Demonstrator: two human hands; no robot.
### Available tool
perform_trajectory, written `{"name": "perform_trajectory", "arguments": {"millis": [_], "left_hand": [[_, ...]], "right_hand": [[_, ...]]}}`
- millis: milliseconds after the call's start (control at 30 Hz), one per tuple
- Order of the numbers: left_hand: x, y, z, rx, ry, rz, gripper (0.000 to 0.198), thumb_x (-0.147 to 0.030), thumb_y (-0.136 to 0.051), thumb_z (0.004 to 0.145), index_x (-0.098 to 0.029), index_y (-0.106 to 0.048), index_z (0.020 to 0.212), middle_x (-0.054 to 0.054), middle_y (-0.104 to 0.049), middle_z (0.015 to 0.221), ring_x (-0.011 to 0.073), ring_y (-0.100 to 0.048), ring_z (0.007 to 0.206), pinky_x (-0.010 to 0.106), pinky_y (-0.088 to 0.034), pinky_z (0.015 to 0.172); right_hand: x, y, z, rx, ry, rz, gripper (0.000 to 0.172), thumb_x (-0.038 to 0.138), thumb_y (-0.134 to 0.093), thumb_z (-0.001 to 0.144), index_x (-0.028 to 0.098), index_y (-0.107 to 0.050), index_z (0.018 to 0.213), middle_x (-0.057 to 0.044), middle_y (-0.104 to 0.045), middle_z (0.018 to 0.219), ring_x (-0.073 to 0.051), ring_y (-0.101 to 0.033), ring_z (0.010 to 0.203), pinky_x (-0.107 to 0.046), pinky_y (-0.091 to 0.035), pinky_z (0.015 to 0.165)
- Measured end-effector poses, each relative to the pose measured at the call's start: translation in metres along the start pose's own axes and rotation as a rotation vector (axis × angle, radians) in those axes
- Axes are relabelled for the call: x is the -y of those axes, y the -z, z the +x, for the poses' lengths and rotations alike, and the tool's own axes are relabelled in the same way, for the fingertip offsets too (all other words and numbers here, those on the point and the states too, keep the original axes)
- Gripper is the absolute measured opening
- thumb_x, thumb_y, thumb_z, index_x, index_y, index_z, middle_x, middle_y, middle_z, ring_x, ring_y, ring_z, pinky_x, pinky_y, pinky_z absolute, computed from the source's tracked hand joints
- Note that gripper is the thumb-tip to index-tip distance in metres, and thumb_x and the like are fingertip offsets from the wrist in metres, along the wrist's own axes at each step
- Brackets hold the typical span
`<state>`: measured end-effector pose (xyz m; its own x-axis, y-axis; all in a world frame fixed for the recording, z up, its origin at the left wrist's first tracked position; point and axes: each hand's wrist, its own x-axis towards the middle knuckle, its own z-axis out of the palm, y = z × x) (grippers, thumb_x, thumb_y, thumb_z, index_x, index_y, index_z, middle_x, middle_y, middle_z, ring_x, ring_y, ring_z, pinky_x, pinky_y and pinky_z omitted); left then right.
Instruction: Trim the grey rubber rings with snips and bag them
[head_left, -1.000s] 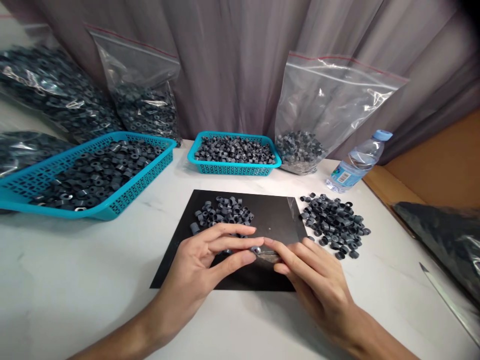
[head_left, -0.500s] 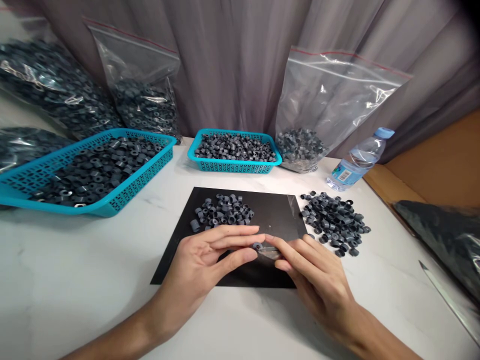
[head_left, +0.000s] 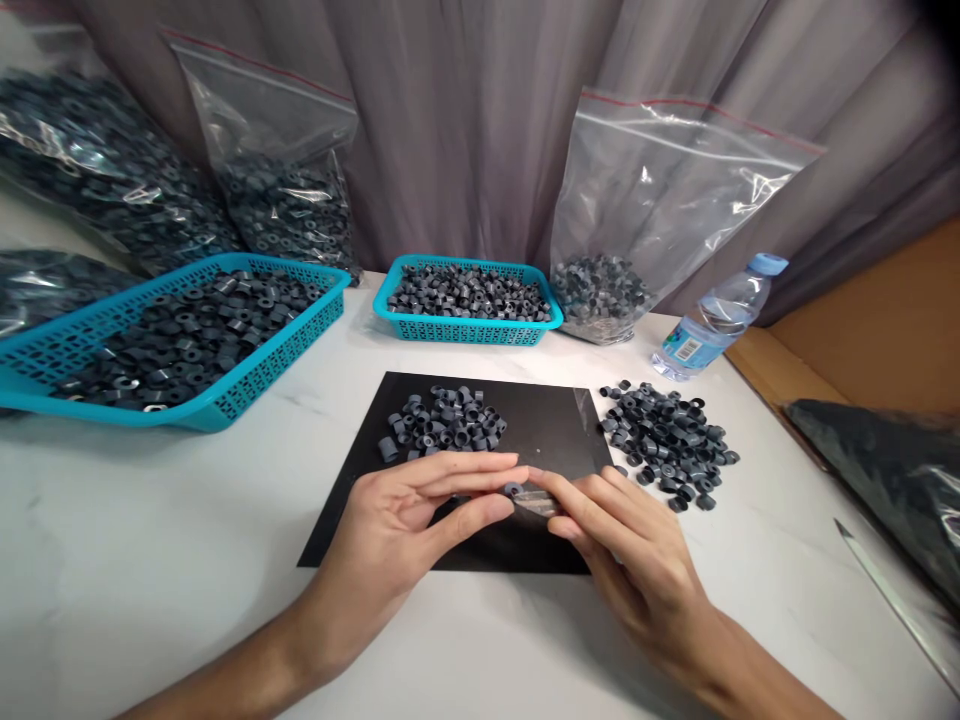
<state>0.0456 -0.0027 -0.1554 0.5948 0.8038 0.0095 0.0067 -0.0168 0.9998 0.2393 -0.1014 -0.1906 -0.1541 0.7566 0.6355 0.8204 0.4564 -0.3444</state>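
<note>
Over a black mat (head_left: 547, 420), my left hand (head_left: 405, 530) pinches a small grey plastic ring (head_left: 514, 490) between its thumb and fingertips. My right hand (head_left: 630, 540) grips a thin, flat metal blade (head_left: 536, 502), whose tip meets the ring. Its rear part is hidden in the fingers. The two index fingertips touch or nearly touch above the ring. Behind my left hand, on the mat, lies a pile of grey plastic rings (head_left: 450, 420). A second pile of small, dark cap-like pieces (head_left: 667, 440) spreads on the white table beyond my right hand.
Two blue baskets (head_left: 217, 415) (head_left: 469, 330) hold many grey pieces. Zip bags of such pieces (head_left: 289, 210) (head_left: 600, 290) stand by the curtain. At right are a water bottle (head_left: 712, 320), a cardboard box (head_left: 885, 310) and a thin pointed strip (head_left: 892, 590) on the table (head_left: 150, 540).
The blade has turned slightly in my right hand, showing more of its flat side against the ring. Both hands stay in nearly the same place.
</note>
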Motion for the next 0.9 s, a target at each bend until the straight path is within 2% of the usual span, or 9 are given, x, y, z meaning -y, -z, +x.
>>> {"name": "perform_trajectory", "arguments": {"millis": [500, 900], "left_hand": [[0.0001, -0.0021, 0.0011, -0.02, -0.028, -0.011, 0.02, -0.018, -0.08, 0.08, -0.028, -0.08, 0.097, -0.005, -0.082, 0.1, 0.0148, -0.077, 0.098, 0.018, -0.058, 0.094], [0.0041, 0.0002, 0.0018, -0.016, -0.005, -0.019, 0.019, -0.021, -0.081, 0.08, -0.03, -0.08, 0.096, -0.005, -0.082, 0.1, 0.0147, -0.077, 0.098, 0.015, -0.059, 0.09]], "right_hand": [[0.0002, -0.0003, -0.0011, 0.014, -0.02, 0.053, 0.041, 0.007, -0.05, 0.101, 0.013, -0.05, 0.142, -0.007, -0.063, 0.088, -0.017, -0.044, 0.071, -0.031, -0.036, 0.063], [0.0012, -0.0009, 0.0004, -0.015, -0.013, 0.021, 0.036, 0.01, -0.05, 0.102, 0.012, -0.054, 0.138, -0.006, -0.062, 0.084, -0.016, -0.044, 0.071, -0.03, -0.036, 0.063]]}}
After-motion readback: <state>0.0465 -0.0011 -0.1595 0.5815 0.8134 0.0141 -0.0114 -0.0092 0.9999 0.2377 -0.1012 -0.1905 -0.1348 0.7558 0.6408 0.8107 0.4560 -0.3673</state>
